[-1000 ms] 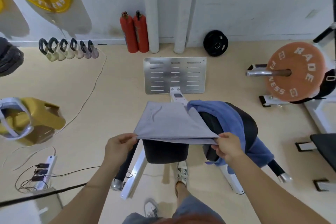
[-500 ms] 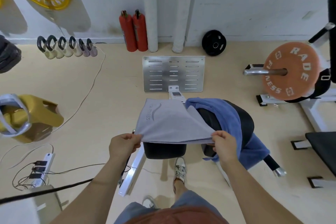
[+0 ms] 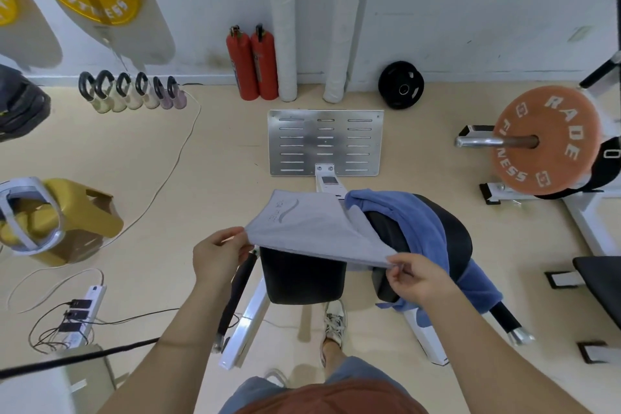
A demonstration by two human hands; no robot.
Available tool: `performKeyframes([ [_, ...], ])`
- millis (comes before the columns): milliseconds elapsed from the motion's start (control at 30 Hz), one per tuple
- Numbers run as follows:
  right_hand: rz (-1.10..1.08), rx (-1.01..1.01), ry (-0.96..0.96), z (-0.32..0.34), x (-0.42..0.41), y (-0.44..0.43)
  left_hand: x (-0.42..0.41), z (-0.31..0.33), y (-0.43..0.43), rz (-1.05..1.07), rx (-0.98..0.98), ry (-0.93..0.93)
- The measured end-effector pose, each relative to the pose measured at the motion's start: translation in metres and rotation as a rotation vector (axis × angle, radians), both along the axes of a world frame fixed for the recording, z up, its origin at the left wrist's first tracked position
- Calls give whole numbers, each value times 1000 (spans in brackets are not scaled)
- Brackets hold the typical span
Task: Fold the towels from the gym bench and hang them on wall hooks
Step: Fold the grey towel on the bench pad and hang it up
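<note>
Looking down from the head view, the grey towel (image 3: 312,228) is stretched over the near end of the worktop (image 3: 302,276). The left hand (image 3: 218,254) pinches its near left corner and the right hand (image 3: 416,279) its near right corner, probably to keep the layers taut for another fold. The held edge runs left to right, and the logo corner points to the far left. The blue towel (image 3: 413,222) is heaped on the worktop's right side.

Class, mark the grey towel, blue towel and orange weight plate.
grey towel (image 3: 312,228), head view, flat top
blue towel (image 3: 420,225), head view, draped fold
orange weight plate (image 3: 554,144), head view, lettered face
</note>
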State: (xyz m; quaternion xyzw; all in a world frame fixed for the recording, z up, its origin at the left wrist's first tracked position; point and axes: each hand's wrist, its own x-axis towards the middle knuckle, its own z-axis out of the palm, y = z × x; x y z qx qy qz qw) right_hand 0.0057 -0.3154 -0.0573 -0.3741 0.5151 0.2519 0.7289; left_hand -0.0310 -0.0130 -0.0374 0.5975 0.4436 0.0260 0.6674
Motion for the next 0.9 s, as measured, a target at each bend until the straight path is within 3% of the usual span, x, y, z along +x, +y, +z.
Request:
performKeyframes([
  [100, 260, -84, 121, -14, -17, -3, -15, -10, 2, -10, -59, 83],
  [233, 586, -390, 4, 10, 17, -1, -12, -3, 3, -59, -124, 60],
  [300, 683, -563, -179, 41, 54, 7, 6, 15, 1, -136, -98, -26],
  [367, 889, -868, -474, 71, 88, 19, 24, 39, -3, -278, -111, -137],
  [467, 1095, -1205, -816, 114, 108, 43, 48, 71, -11, -548, 140, -206],
  [567, 1010, -1175, -975, 155, 117, 56, 68, 101, -6, -625, 370, -312],
  [733, 760, -1105, -865, 158, 132, 35, 68, 132, 24, -551, 267, -451],
  [833, 764, -1024, -683, 109, 120, 24, 52, 123, 21, -855, 61, -349],
  [900, 617, -838, -519, 71, 94, 16, 37, 104, 12, -1123, 74, -172],
])
